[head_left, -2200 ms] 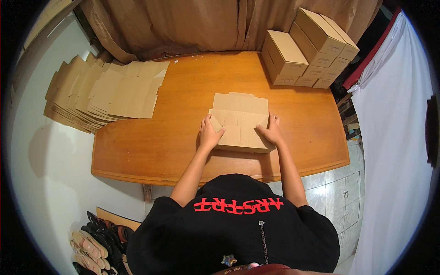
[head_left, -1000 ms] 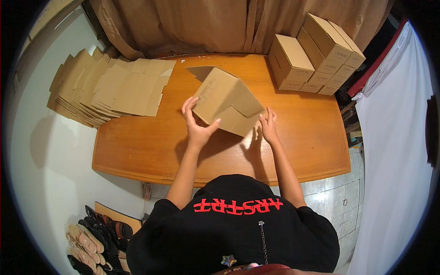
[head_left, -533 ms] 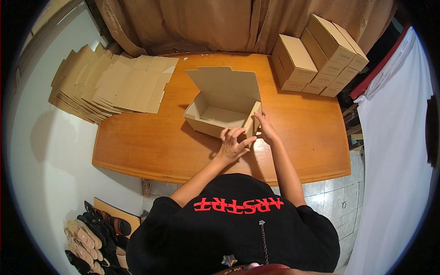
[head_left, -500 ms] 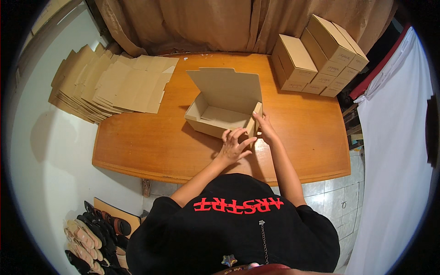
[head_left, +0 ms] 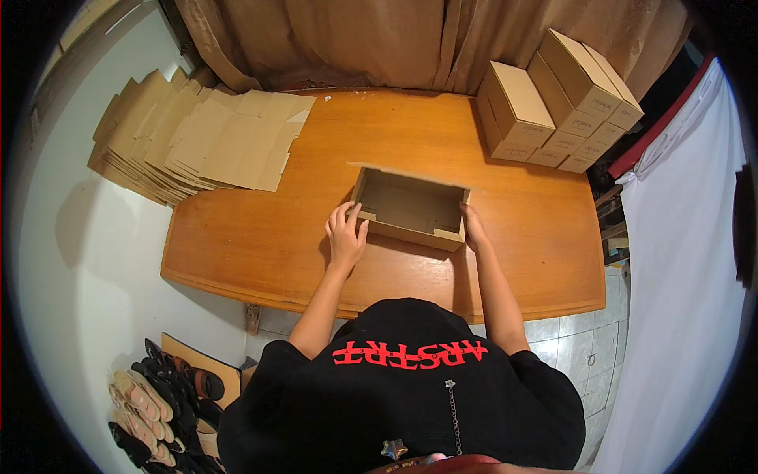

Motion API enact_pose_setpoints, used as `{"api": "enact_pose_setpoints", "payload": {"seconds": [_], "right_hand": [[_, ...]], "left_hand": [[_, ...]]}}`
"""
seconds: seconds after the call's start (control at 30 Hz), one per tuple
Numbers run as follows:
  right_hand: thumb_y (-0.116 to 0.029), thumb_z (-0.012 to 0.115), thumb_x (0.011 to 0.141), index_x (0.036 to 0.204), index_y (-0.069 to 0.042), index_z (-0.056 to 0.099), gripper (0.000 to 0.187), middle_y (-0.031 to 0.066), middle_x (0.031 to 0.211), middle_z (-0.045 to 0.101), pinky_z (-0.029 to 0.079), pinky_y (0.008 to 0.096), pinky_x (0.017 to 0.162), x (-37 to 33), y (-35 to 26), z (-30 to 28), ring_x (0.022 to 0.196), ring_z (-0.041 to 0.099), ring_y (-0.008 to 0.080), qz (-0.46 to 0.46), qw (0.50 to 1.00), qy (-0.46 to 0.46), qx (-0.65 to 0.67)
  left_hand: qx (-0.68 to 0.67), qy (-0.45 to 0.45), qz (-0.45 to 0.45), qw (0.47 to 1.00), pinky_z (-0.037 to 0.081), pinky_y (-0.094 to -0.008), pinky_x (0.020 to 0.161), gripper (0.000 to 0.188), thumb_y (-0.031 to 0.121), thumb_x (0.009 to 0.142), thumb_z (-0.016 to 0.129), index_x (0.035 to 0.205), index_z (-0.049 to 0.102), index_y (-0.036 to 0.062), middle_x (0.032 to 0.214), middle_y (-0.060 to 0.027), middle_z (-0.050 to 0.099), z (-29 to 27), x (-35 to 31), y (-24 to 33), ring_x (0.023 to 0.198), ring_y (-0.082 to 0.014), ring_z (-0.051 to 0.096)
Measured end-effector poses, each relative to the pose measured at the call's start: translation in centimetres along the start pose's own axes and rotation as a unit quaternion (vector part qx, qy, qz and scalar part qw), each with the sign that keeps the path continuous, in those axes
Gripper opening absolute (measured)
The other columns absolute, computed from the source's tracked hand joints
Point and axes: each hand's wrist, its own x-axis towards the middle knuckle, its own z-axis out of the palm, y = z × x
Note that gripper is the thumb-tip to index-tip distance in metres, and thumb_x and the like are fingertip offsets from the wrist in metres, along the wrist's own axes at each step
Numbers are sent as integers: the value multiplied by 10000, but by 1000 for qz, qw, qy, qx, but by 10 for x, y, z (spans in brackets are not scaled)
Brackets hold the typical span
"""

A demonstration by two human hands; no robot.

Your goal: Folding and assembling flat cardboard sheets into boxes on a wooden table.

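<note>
An open cardboard box [head_left: 410, 235] stands on the wooden table [head_left: 260, 253] in front of me, its hollow facing up. Its lid shows only as a thin edge along the far side, seen nearly edge-on. My left hand [head_left: 345, 237] grips the left end near the front corner, fingers on the side and thumb by the front wall. At the opposite end, my right hand [head_left: 472, 227] holds the right wall, with its fingertips partly hidden. Small folded flaps show inside the front corners.
Flat cardboard blanks [head_left: 229, 138] lie piled at the far left. Several closed boxes [head_left: 517, 103] are stacked at the back right. A brown curtain [head_left: 355, 47] hangs behind the table, a white cloth [head_left: 679, 261] at the right. Shoes [head_left: 150, 403] sit at lower left.
My left hand has moved left to the box's left end. The right end wall, folded up before, now stands in place. The box has shifted right and its lid has tilted toward me.
</note>
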Motion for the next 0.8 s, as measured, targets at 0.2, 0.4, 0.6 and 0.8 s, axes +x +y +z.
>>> {"api": "enact_pose_setpoints", "payload": {"seconds": [0.2,0.4,0.6,0.8], "right_hand": [[-264,595,791,1219,-26,433,515,168,1186,458,411,355,904,-39,-39,49,1053,496,263,-291,911,217,-193],[-187,679,661,1116,-84,558,481,172,1182,463,378,406,950,-77,-67,56,1121,453,315,-454,828,109,-311],[-266,776,559,929,-88,661,427,153,1155,537,353,460,982,-93,-50,54,1158,427,374,-441,781,112,-428],[-296,761,586,961,-98,652,438,142,1150,535,352,472,984,-105,-45,69,1150,417,405,-447,731,148,-494]], "left_hand": [[5,10,10,1000,287,-427,941,345,216,853,540,1132,529,13,1105,-131,511,12,-3,-6,1110,-300,425],[-57,82,-28,995,379,-411,870,329,125,787,622,1078,535,0,1073,-164,532,19,5,-7,1035,-324,486],[-145,87,-109,980,402,-405,873,421,76,760,638,1134,462,-4,1076,-179,530,16,9,-6,1032,-322,494],[-177,104,-98,974,389,-398,912,604,135,704,706,1210,391,34,1191,-171,435,10,10,1,1099,-320,443]]}}
